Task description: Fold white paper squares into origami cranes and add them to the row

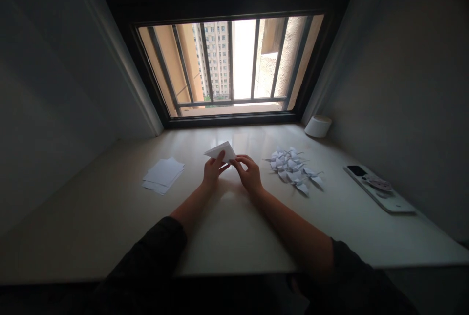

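Between my two hands is a folded sheet of white paper point(220, 149), raised a little above the white sill and shaped like a triangle. My left hand point(212, 169) grips its near edge, thumb on top and fingers beneath. At the paper's right corner, my right hand point(249, 173) pinches it with thumb and fingers. A small stack of white paper sheets point(163, 175) lies to the left of my hands. To the right is a heap of folded white paper cranes point(291, 166).
A barred window point(230, 122) in a dark frame rises behind the sill point(227, 237). In the back right corner stands a white cylinder-shaped object point(318, 126). A phone point(399, 202) with something on its back lies at the right, near the wall.
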Available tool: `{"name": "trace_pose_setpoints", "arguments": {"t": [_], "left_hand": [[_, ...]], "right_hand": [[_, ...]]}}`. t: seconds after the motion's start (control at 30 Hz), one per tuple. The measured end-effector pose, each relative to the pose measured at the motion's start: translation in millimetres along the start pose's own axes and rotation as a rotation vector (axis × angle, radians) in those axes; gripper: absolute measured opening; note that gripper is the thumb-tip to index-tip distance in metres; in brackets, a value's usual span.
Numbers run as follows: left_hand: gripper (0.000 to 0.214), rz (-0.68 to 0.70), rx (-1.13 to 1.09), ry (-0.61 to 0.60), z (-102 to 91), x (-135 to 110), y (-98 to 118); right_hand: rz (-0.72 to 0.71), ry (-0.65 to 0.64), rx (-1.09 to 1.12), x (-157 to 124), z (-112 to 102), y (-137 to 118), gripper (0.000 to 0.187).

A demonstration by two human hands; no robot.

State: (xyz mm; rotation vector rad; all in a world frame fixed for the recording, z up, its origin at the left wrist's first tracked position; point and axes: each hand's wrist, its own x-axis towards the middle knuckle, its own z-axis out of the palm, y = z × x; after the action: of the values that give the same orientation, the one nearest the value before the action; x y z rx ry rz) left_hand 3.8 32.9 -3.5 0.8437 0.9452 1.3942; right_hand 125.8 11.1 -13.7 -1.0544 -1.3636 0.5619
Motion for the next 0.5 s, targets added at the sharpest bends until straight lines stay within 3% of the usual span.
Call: {"name": "trace_pose_setpoints", "arguments": {"t": [0.2, 0.4, 0.5], "left_hand": [[0.042, -0.012, 0.046, -0.035, -3.2, -1, 1], [0.054, 0.063, 0.124, 0.018, -10.4, 0, 16], [0.059, 0.083, 0.253, -0.057, -20.2, 4, 27]], "right_hand": [[0.252, 0.064, 0.195, 3, 3, 9, 0.030], [0.236, 0.015, 0.225, 7, 0, 12, 0.029], [0.239, -0.033, 0.181, 9, -4, 12, 0.029]]}}
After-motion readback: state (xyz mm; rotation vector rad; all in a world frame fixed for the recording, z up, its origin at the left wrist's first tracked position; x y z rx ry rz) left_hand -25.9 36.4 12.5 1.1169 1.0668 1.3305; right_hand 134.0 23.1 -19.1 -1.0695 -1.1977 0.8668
